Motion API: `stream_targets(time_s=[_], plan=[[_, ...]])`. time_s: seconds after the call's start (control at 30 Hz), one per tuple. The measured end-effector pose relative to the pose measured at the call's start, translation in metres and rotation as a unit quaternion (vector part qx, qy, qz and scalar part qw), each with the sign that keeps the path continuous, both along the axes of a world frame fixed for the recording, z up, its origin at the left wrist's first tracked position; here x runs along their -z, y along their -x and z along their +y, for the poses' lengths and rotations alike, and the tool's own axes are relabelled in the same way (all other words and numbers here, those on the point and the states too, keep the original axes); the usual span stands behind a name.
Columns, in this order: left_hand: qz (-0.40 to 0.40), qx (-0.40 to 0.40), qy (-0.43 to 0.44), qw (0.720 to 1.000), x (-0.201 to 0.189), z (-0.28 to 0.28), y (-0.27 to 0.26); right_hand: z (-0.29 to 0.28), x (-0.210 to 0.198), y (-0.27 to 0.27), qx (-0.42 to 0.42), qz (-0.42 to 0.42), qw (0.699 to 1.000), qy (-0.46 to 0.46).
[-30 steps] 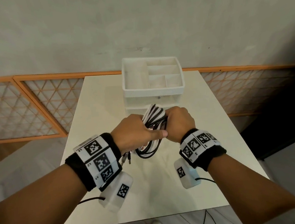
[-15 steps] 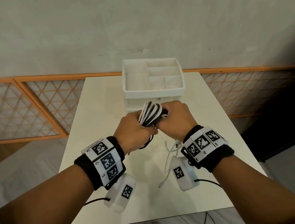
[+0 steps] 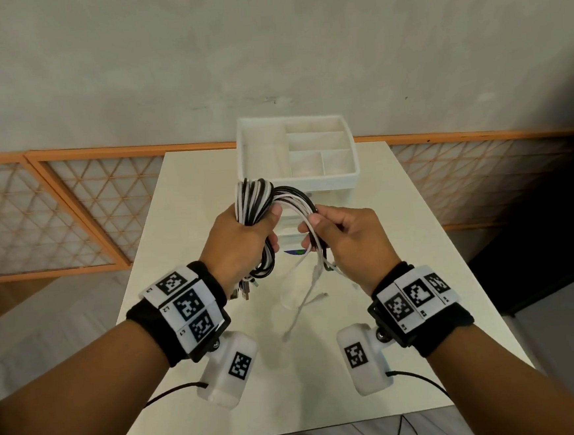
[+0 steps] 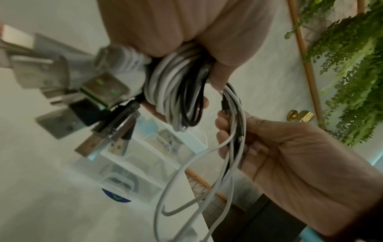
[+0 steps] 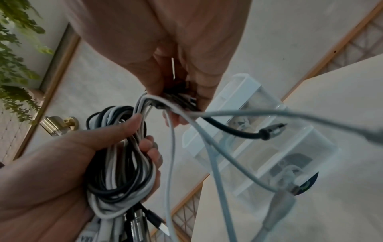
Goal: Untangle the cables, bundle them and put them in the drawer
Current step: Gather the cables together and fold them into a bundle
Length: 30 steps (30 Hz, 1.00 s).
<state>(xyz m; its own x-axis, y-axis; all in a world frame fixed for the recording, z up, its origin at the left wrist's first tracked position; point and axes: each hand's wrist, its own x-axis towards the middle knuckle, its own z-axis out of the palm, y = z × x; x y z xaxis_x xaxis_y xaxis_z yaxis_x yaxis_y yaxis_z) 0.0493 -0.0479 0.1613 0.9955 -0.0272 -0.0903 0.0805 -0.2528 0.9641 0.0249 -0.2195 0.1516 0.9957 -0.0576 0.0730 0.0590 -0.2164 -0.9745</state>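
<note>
My left hand [image 3: 242, 234] grips a coiled bundle of black and white cables [image 3: 255, 199] above the table, with USB plugs [image 4: 107, 140] hanging below the fist. From the coil a few strands arch over to my right hand [image 3: 345, 236], which pinches them. Their loose white ends [image 3: 305, 298] dangle down onto the table. The wrist views show the same coil [image 5: 122, 165] in the left palm and the strands [image 4: 232, 131] running through the right fingers. The white drawer unit [image 3: 296, 154] stands just behind the hands, its drawer fronts mostly hidden by them.
The organiser's top tray [image 3: 341, 177] has several open compartments. It sits at the far middle of the cream table [image 3: 420, 275]. An orange lattice rail [image 3: 72, 206] and a grey wall lie beyond. Bare table surface lies on both sides of the hands.
The hands have risen and moved apart. The right hand has pulled a few strands off the coil to the right, and their white ends now trail down to the table.
</note>
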Motion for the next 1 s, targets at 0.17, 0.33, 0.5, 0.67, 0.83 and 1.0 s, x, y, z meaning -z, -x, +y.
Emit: stream_targets(time_s=[0.17, 0.33, 0.5, 0.67, 0.83, 1.0], plan=[[-0.045, 0.013, -0.035, 0.998, -0.004, 0.004, -0.004, -0.003, -0.003, -0.005, -0.063, 0.027, 0.998, 0.009], [-0.049, 0.054, -0.060, 0.996, -0.006, 0.009, -0.003, -0.003, 0.000, -0.008, -0.102, 0.005, 0.994, 0.048], [-0.026, 0.013, -0.059, 0.998, -0.004, 0.011, -0.007, -0.002, 0.000, -0.007, -0.079, 0.009, 0.996, -0.027], [-0.004, 0.022, 0.009, 1.000, 0.000, -0.004, 0.000, 0.023, 0.006, -0.003, -0.023, -0.065, 0.996, -0.058], [0.063, 0.000, 0.110, 0.992, 0.001, -0.015, -0.001, 0.043, 0.018, 0.004, -0.025, -0.135, 0.990, 0.019], [0.077, -0.045, 0.176, 0.980, 0.000, -0.014, -0.001, 0.046, 0.022, 0.010, -0.057, -0.144, 0.986, 0.062]])
